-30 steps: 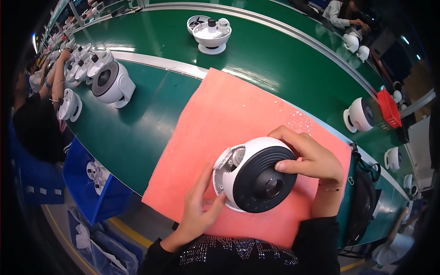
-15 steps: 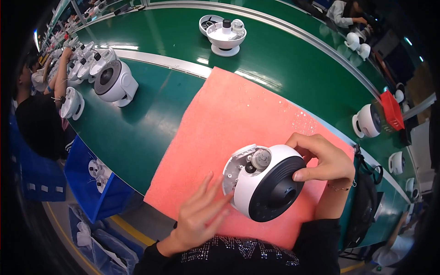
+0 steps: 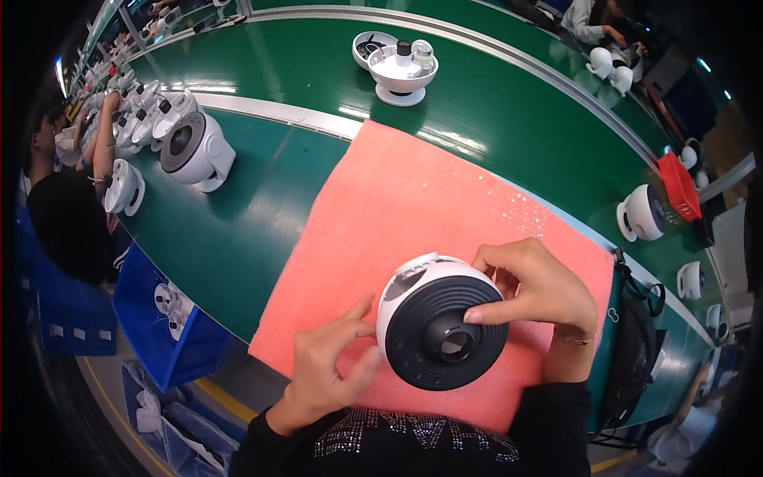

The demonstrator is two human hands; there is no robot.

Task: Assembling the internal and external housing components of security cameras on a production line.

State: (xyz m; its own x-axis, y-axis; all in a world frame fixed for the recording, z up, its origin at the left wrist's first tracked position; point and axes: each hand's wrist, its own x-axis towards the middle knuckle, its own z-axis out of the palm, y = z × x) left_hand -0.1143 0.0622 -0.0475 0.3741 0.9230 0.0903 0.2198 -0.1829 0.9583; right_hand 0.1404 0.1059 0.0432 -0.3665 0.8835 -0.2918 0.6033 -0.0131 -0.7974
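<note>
A round white device [image 3: 445,334] with a black ringed front and a raised hub rests over the pink cloth, its front tilted up toward me. My right hand [image 3: 540,290] grips its upper right side, the thumb on the black face and the fingers behind the rim. At its left edge is my left hand [image 3: 330,358], fingers apart, the index fingertip close to the white shell; whether it touches I cannot tell. A curved white back piece [image 3: 413,270] shows along the upper left rim. The inside is mostly hidden.
The pink cloth [image 3: 397,191] lies on a green bench. Beyond stands an open white housing [image 3: 403,75]. Similar devices [image 3: 191,151] stand left and right [image 3: 641,212]. A blue bin [image 3: 171,326] is at left, a black bag [image 3: 630,358] at right. Other people work nearby.
The device has turned and shifted left, its black front now facing up more. The inner round metal part is out of sight. My left hand has drawn back slightly, its fingers spread differently.
</note>
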